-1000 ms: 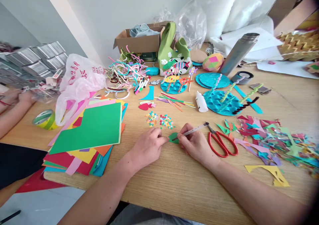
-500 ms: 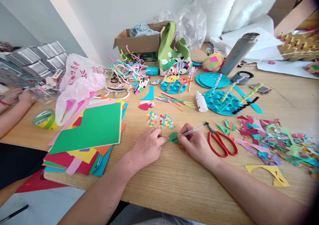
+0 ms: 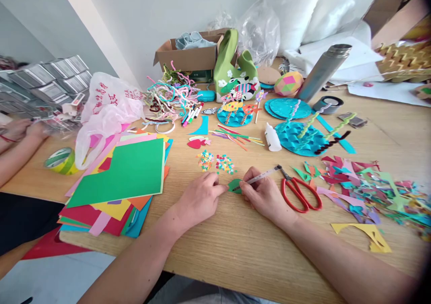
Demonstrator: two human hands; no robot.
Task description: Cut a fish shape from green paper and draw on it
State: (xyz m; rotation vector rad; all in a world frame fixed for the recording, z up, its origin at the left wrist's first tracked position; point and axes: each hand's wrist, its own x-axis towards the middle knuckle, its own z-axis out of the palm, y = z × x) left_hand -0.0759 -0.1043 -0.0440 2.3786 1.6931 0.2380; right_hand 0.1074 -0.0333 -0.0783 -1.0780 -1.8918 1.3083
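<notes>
A small rounded piece of green paper lies on the table between my hands. With its fingers curled, my left hand presses the paper's left edge with a fingertip. My right hand is closed around a slim pen with a clear whitish barrel, its dark tip on the green paper. Just right of that hand lie red-handled scissors. Two little heaps of confetti, one of flower shapes and one of dots, are beyond my hands. Behind them rest red and pink paper cut-outs and thin paper strips.
Coloured paper sheets are stacked at left, near yellow tape. Paper scraps cover the right side. A glue bottle, blue discs with pipe cleaners and a metal flask stand behind. Another person's hands are far left.
My hands, the pen and the green paper hold almost the same place. At lower left, a dark stick-like thing has slid mostly out of view.
</notes>
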